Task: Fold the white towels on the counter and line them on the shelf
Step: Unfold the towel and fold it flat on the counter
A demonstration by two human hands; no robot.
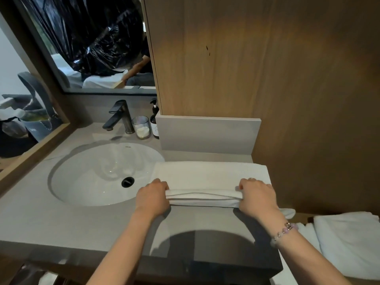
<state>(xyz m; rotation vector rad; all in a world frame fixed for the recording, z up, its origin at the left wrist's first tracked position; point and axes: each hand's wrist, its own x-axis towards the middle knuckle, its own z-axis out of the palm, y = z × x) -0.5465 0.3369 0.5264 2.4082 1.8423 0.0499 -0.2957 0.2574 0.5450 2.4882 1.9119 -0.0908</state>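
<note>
L hand, R hand both gripping towel near edge, glass w/ white stuff inside

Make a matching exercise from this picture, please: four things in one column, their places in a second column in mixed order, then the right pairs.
Things
1. white towel
2. faucet
3. pump bottle
4. bracelet

Places
A. behind the sink
B. gripped at its near edge by the left hand and the right hand
C. worn just behind the right hand
D. just right of the glass

Pairs: 1-B, 2-A, 3-D, 4-C
</note>
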